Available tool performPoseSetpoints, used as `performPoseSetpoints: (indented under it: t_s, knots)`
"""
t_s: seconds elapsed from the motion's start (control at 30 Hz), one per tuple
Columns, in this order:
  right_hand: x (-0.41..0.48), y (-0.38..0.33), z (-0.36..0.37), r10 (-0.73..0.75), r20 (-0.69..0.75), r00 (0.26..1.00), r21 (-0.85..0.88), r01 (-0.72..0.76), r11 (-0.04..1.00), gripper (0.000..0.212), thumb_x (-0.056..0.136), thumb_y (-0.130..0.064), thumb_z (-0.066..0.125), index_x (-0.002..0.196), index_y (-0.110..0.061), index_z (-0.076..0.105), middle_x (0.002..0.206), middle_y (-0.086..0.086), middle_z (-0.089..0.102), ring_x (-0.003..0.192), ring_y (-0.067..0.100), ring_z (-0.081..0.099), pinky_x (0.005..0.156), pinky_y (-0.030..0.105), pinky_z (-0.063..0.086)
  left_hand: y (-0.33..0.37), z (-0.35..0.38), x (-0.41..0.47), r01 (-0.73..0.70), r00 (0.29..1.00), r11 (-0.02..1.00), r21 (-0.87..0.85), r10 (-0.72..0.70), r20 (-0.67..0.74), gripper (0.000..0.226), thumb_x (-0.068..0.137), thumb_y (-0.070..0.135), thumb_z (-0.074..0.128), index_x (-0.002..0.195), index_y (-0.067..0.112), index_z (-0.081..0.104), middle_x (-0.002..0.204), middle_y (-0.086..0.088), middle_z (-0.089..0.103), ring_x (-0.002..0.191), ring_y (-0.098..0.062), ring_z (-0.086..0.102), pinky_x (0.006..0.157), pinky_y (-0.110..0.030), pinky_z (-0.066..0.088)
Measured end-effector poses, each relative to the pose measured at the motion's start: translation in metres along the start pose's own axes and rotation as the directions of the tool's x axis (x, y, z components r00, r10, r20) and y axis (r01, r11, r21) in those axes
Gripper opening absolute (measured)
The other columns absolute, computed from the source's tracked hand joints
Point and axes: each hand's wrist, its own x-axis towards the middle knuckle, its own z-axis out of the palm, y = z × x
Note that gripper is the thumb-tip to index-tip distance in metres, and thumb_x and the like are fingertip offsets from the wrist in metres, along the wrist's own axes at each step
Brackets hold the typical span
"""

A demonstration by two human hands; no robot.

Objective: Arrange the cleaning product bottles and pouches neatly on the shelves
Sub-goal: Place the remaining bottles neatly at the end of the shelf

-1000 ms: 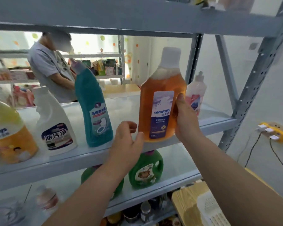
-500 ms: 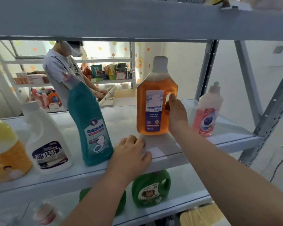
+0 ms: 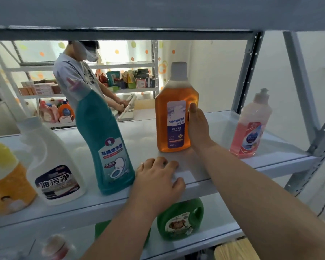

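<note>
In the head view, the tall amber plastic bottle with a white cap and a blue "seaways" label (image 3: 174, 117) stands upright on the pale grey metal shelf (image 3: 144, 139), set back from the front edge. A second ago I was holding it raised over that edge; now its base is down on the board. My right hand (image 3: 198, 126) still grips its right side, thumb lying up the front by the label and fingers hidden behind. My left hand (image 3: 158, 182), which was at the bottle's base a second ago, holds nothing and rests palm down on the shelf's front lip with its fingers loosely bent. The bottle stands between the teal angled-neck toilet cleaner bottle (image 3: 105, 143) to its left and the pink squeeze bottle with a white nozzle (image 3: 250, 128) to its right, apart from both. Further left is the white bottle with a dark label (image 3: 51, 166).
</note>
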Motion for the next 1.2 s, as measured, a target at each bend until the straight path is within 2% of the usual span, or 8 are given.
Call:
performPoseSetpoints:
  t_s: [0.23, 0.4, 0.47, 0.57, 0.67, 0.9, 1.07, 1.2]
  knots:
    - [-0.011, -0.006, -0.004, 0.053, 0.019, 0.998, -0.036, -0.052, 0.998, 0.056, 0.109, -0.054, 0.025, 0.139, -0.015, 0.051, 0.130, 0.004, 0.063, 0.115, 0.020, 0.059, 0.095, 0.036, 0.045, -0.002, -0.002, 0.000, -0.006, 1.000, 1.000, -0.022, 0.006, 0.013, 0.050, 0.094, 0.059, 0.033, 0.139, 0.039, 0.044, 0.139, 0.006, 0.048, 0.131, -0.021, 0.041, 0.114, -0.046, 0.033]
    - [-0.045, -0.003, -0.021, 0.185, 0.085, 0.979, -0.247, -0.159, 0.956, 0.055, 0.108, -0.043, 0.036, 0.157, -0.019, 0.031, 0.152, 0.011, 0.048, 0.138, 0.031, 0.047, 0.104, 0.038, 0.037, -0.003, -0.002, -0.002, -0.009, 1.000, 0.999, -0.037, 0.010, 0.011, 0.050, 0.094, 0.060, 0.033, 0.137, 0.039, 0.047, 0.138, 0.006, 0.050, 0.130, -0.021, 0.042, 0.112, -0.045, 0.035]
    - [-0.074, -0.005, -0.036, 0.114, 0.175, 0.978, -0.393, -0.037, 0.919, 0.056, 0.107, -0.040, 0.041, 0.157, -0.018, 0.031, 0.151, 0.013, 0.049, 0.137, 0.032, 0.047, 0.107, 0.039, 0.038, -0.002, -0.003, -0.003, -0.015, 1.000, 0.999, -0.036, 0.015, 0.012, 0.050, 0.095, 0.059, 0.033, 0.138, 0.038, 0.047, 0.138, 0.006, 0.050, 0.130, -0.020, 0.043, 0.111, -0.043, 0.036]
    - [-0.113, -0.001, -0.058, 0.030, 0.377, 0.926, -0.677, 0.253, 0.691, 0.044, 0.103, -0.034, 0.047, 0.145, -0.021, 0.049, 0.139, 0.008, 0.058, 0.127, 0.031, 0.054, 0.102, 0.041, 0.045, -0.001, -0.005, -0.004, -0.011, 1.000, 0.999, -0.031, 0.011, 0.025, 0.050, 0.095, 0.058, 0.034, 0.140, 0.038, 0.046, 0.140, 0.005, 0.050, 0.130, -0.021, 0.043, 0.111, -0.042, 0.036]
    - [-0.136, 0.015, -0.086, -0.023, 0.423, 0.906, -0.726, 0.354, 0.590, 0.042, 0.103, -0.044, 0.044, 0.139, -0.029, 0.058, 0.141, -0.007, 0.058, 0.126, 0.015, 0.052, 0.108, 0.039, 0.043, 0.004, -0.005, -0.002, 0.027, 0.998, 0.999, -0.031, -0.025, 0.055, 0.048, 0.096, 0.054, 0.036, 0.140, 0.036, 0.047, 0.142, 0.004, 0.048, 0.131, -0.021, 0.043, 0.112, -0.042, 0.037]
    - [-0.136, 0.055, -0.181, -0.075, 0.298, 0.952, -0.715, 0.275, 0.642, 0.021, 0.101, -0.033, 0.054, 0.109, -0.025, 0.072, 0.111, -0.010, 0.069, 0.104, 0.009, 0.059, 0.093, 0.029, 0.050, 0.069, 0.004, 0.026, -0.149, 0.976, 0.968, -0.201, 0.177, 0.127, 0.048, 0.093, 0.047, 0.052, 0.138, 0.033, 0.047, 0.132, 0.007, 0.051, 0.119, -0.015, 0.048, 0.106, -0.036, 0.042]
    - [-0.085, 0.078, -0.221, -0.026, 0.057, 0.998, -0.776, 0.061, 0.627, 0.023, 0.094, -0.032, 0.056, 0.079, -0.015, 0.061, 0.081, -0.003, 0.057, 0.082, 0.020, 0.054, 0.071, 0.037, 0.047, 0.113, 0.014, 0.076, -0.010, 0.980, 0.929, -0.370, 0.083, 0.182, 0.059, 0.088, 0.047, 0.060, 0.143, 0.030, 0.045, 0.136, 0.004, 0.057, 0.123, -0.018, 0.054, 0.109, -0.042, 0.043]
    - [-0.058, 0.095, -0.229, 0.016, 0.057, 0.998, -0.826, 0.038, 0.562, 0.038, 0.087, -0.042, 0.049, 0.107, -0.015, 0.068, 0.107, 0.003, 0.065, 0.102, 0.025, 0.058, 0.087, 0.041, 0.048, 0.143, 0.022, 0.106, 0.109, 0.985, 0.778, -0.619, -0.002, 0.172, 0.068, 0.086, 0.053, 0.070, 0.144, 0.032, 0.041, 0.139, 0.008, 0.054, 0.121, -0.015, 0.054, 0.099, -0.034, 0.045]
